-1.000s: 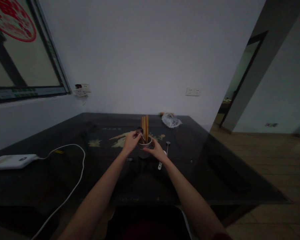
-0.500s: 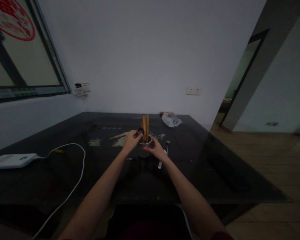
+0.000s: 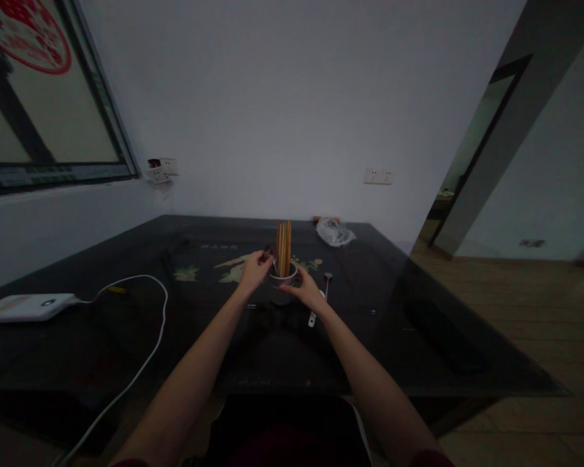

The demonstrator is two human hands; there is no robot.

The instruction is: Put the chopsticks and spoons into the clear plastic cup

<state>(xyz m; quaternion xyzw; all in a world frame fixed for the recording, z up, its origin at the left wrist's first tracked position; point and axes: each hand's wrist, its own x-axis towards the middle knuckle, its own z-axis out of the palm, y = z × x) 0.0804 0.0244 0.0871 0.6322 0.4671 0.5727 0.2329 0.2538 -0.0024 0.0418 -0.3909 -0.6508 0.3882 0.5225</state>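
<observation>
In the head view a small round pale container stands on the dark table with several wooden chopsticks upright in it. My right hand is closed around the container's right side, thumb in front. My left hand pinches a metal spoon at the container's left rim. The spoon's bowl points up and its handle slants down into the container. Beside my right wrist a second metal spoon lies on the table. A white, holed handle end shows below that wrist, the rest partly covered.
A crumpled clear plastic bag lies at the table's back edge, by a brownish roll-like object. On the left is a white power bank-like device with a white cable. A dark flat object lies at right.
The spoon in my left hand has tilted a little, its bowl now partly behind the fingers. My right hand keeps hold of the container. The view has shifted slightly.
</observation>
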